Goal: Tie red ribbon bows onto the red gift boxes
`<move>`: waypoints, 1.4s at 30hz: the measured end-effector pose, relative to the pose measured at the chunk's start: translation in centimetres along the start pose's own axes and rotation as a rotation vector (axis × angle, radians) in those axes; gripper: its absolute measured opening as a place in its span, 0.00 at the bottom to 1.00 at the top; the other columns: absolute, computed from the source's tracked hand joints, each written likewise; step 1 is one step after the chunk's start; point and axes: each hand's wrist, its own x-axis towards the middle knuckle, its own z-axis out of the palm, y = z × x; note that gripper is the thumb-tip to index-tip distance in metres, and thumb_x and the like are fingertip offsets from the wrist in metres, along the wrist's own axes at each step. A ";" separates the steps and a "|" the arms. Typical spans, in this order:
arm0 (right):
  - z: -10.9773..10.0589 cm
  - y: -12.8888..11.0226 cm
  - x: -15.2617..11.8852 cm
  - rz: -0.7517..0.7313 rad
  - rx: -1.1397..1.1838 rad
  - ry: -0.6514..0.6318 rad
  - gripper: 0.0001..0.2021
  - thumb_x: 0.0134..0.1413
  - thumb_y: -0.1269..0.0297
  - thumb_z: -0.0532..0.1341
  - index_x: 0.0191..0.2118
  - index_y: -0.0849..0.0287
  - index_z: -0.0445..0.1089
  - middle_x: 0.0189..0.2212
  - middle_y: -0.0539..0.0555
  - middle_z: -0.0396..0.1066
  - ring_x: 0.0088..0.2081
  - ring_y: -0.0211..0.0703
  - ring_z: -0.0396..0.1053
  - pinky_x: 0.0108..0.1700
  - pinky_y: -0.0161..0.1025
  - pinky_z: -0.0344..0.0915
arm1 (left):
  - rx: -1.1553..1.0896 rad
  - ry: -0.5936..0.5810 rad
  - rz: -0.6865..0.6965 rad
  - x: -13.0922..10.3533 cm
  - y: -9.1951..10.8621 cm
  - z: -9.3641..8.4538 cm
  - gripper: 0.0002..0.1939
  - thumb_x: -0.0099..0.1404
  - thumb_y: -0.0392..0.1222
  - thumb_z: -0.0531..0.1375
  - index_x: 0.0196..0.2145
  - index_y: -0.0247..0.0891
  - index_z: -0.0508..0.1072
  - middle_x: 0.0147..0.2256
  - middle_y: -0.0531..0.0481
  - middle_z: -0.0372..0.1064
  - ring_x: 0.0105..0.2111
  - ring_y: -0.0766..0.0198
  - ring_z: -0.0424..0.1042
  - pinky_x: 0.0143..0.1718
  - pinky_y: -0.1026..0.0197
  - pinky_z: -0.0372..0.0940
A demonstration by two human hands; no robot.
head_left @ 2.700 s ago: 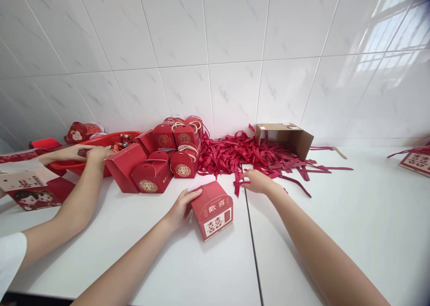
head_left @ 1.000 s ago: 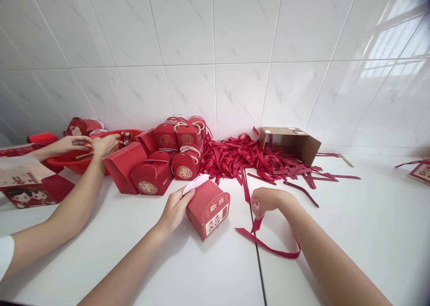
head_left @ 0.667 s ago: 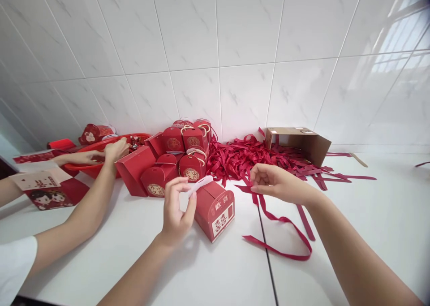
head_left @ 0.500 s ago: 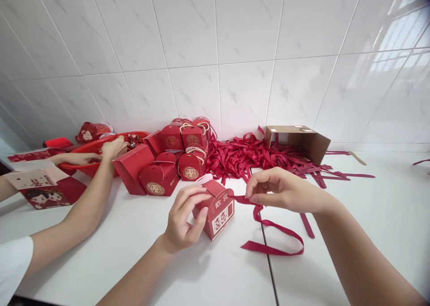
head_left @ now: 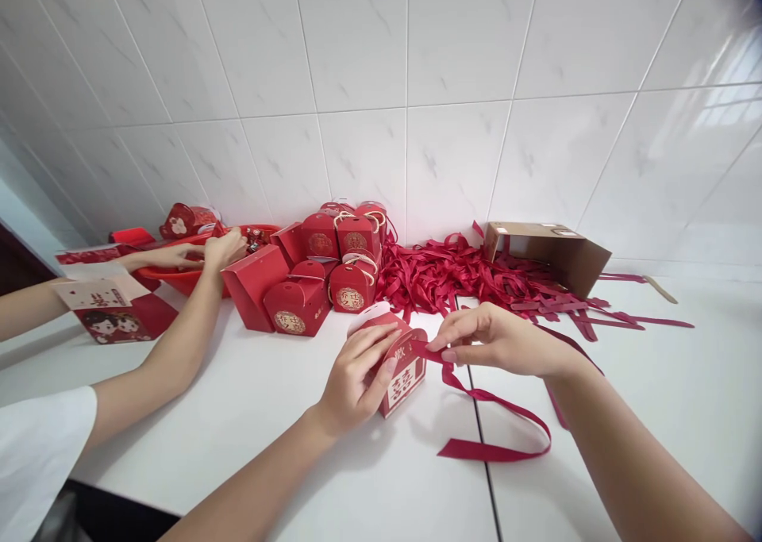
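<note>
A small red gift box [head_left: 403, 385] with white and gold characters stands on the white table in front of me. My left hand [head_left: 359, 377] grips it from the left, fingers over the top and thumb against the front flap. At the box's right upper edge, my right hand [head_left: 493, 340] pinches a dark red ribbon [head_left: 517, 409] between thumb and fingertips. One stretch of the ribbon reaches the flap; the rest curls loosely onto the table. Where it enters the box is partly hidden by my fingers.
Behind lie a heap of red ribbons [head_left: 437, 268] and a cardboard box [head_left: 586, 260] on its side. Several finished-looking red boxes [head_left: 298, 308] are stacked left of the heap. At far left, a co-worker's hands [head_left: 223, 250] reach into a red basin [head_left: 184, 282], beside an open printed box [head_left: 119, 325].
The view has shifted slightly left. My right hand has come closer to the box's flap with the ribbon, and my left thumb now covers part of the flap's lettering.
</note>
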 end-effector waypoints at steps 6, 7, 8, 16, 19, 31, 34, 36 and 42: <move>0.3 0.5 0.4 0.020 -0.026 -0.031 0.11 0.52 0.63 0.63 0.42 0.53 0.76 0.36 0.52 0.73 0.37 0.40 0.69 0.41 0.37 0.66 | -0.037 -0.020 0.028 0.0 0.0 0.2 0.25 0.64 0.33 0.52 0.58 0.46 0.63 0.56 0.47 0.65 0.56 0.52 0.62 0.57 0.47 0.55; 0.3 0.5 0.4 0.028 -0.020 -0.035 0.12 0.52 0.63 0.63 0.43 0.52 0.76 0.37 0.52 0.73 0.37 0.40 0.69 0.41 0.37 0.66 | -0.042 -0.026 0.026 -0.1 -0.1 0.2 0.25 0.64 0.33 0.52 0.58 0.46 0.63 0.56 0.47 0.65 0.56 0.52 0.62 0.56 0.47 0.55; 0.3 0.4 0.4 0.036 -0.011 -0.040 0.12 0.51 0.62 0.63 0.43 0.53 0.76 0.37 0.52 0.73 0.37 0.40 0.69 0.41 0.37 0.66 | -0.044 -0.031 0.025 -0.1 -0.1 0.2 0.24 0.64 0.33 0.52 0.58 0.45 0.64 0.55 0.47 0.65 0.56 0.52 0.62 0.56 0.47 0.56; 0.7 0.8 0.5 0.075 0.112 -0.058 0.13 0.53 0.60 0.62 0.44 0.56 0.75 0.36 0.53 0.70 0.34 0.38 0.66 0.37 0.36 0.65 | -0.057 -0.065 -0.011 -0.2 0.1 0.0 0.22 0.65 0.34 0.52 0.55 0.43 0.67 0.53 0.46 0.68 0.54 0.52 0.64 0.56 0.48 0.56; 0.9 0.8 0.6 0.086 0.144 -0.033 0.14 0.52 0.58 0.62 0.43 0.57 0.75 0.35 0.52 0.70 0.33 0.37 0.65 0.36 0.35 0.64 | -0.096 -0.066 -0.053 -0.1 0.4 -0.1 0.21 0.65 0.35 0.53 0.54 0.42 0.67 0.51 0.46 0.69 0.52 0.52 0.66 0.55 0.49 0.58; 1.9 0.5 1.2 0.050 0.089 -0.003 0.16 0.55 0.57 0.60 0.46 0.57 0.73 0.40 0.53 0.73 0.36 0.41 0.66 0.40 0.38 0.65 | -0.226 -0.098 -0.173 -0.6 0.0 -0.2 0.25 0.67 0.40 0.51 0.61 0.42 0.52 0.55 0.41 0.64 0.54 0.53 0.65 0.55 0.51 0.60; 2.2 0.4 1.2 0.061 0.055 0.023 0.15 0.55 0.57 0.60 0.46 0.56 0.73 0.39 0.53 0.73 0.37 0.41 0.67 0.41 0.39 0.66 | -0.214 -0.122 -0.178 -0.2 0.5 -0.5 0.23 0.69 0.42 0.49 0.61 0.43 0.56 0.57 0.45 0.63 0.57 0.54 0.62 0.59 0.50 0.54; 2.2 0.4 1.2 0.057 0.038 0.029 0.14 0.56 0.58 0.59 0.46 0.56 0.73 0.40 0.53 0.74 0.38 0.42 0.68 0.40 0.39 0.66 | -0.217 -0.129 -0.198 0.2 0.8 -0.8 0.19 0.70 0.44 0.47 0.56 0.44 0.65 0.54 0.47 0.67 0.57 0.54 0.62 0.61 0.49 0.50; 2.3 -0.8 1.4 0.038 -0.062 0.319 0.12 0.53 0.55 0.61 0.38 0.56 0.75 0.37 0.53 0.74 0.36 0.43 0.69 0.37 0.39 0.65 | -0.281 -0.026 -0.227 2.3 2.0 -2.5 0.19 0.70 0.47 0.48 0.52 0.43 0.70 0.55 0.47 0.66 0.60 0.54 0.57 0.61 0.48 0.50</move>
